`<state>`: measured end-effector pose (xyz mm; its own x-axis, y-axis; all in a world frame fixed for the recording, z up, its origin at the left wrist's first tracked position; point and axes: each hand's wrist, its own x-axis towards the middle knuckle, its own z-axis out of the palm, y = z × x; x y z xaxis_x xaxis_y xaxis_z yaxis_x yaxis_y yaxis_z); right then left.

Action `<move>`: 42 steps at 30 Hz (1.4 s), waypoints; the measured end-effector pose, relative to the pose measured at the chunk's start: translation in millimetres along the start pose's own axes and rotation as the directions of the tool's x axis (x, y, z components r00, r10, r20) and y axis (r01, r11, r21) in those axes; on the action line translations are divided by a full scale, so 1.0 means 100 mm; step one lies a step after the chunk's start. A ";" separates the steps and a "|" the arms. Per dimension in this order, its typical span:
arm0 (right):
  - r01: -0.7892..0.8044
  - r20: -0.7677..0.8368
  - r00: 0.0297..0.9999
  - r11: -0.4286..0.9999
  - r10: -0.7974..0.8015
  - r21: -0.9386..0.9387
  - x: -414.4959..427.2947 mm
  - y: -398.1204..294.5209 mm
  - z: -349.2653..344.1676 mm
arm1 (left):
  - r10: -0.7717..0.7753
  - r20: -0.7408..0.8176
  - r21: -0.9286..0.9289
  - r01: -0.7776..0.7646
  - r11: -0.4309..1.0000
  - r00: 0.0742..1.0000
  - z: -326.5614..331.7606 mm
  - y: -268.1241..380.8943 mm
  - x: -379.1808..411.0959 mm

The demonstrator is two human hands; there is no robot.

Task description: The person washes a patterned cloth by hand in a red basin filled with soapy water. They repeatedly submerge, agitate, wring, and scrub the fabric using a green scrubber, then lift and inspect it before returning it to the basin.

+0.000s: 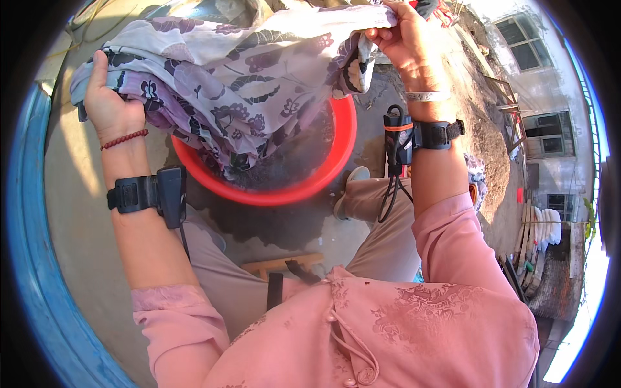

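Note:
A thin floral-print cloth [271, 72], white and lilac with dark flowers, is stretched between my two hands. My left hand [114, 99] grips its bunched end at the upper left, thumb up, the other fingers hidden by the hand and the folds. At the upper right my right hand [400, 36] pinches the cloth's edge, with a gathered part hanging just below. The middle sags over a red plastic basin [345, 145] that holds dark, cloudy water. The lowest folds hang over the basin's near left part; whether they touch the water I cannot tell.
A small wooden stool [286, 262] is between my legs on the wet concrete ground. A blue painted metal edge [43, 233] curves along the left. More patterned cloth [475, 179] lies beyond my right forearm. A building with windows [524, 41] and stacked wooden planks [526, 242] stand at the right.

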<state>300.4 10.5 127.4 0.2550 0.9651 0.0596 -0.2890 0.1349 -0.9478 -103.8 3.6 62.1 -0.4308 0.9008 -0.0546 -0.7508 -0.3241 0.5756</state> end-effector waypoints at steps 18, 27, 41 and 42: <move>0.176 0.251 0.880 0.216 0.403 -0.960 -0.99 2.70 0.48 | -0.178 0.231 -0.004 0.184 0.983 0.956 0.15 -0.08 -0.24; -0.172 0.029 0.885 0.385 0.465 -0.907 -1.10 3.07 1.08 | -0.189 0.263 -0.008 0.198 0.980 0.946 0.03 -0.08 -0.18; -0.170 -0.114 0.985 0.810 0.127 -0.561 -0.40 1.39 0.02 | -0.065 0.416 -0.040 0.089 0.995 0.907 0.33 0.04 -0.39; -0.139 -0.128 0.988 0.832 0.082 -0.538 -0.36 1.27 -0.04 | -0.038 0.380 -0.057 0.064 0.996 0.924 0.39 0.01 -0.40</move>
<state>258.2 -7.9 3.4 0.3465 0.9362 -0.0591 0.2203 -0.1424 -0.9650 -67.6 -21.7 96.8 -0.1793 0.9546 0.2380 -0.8045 -0.2815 0.5231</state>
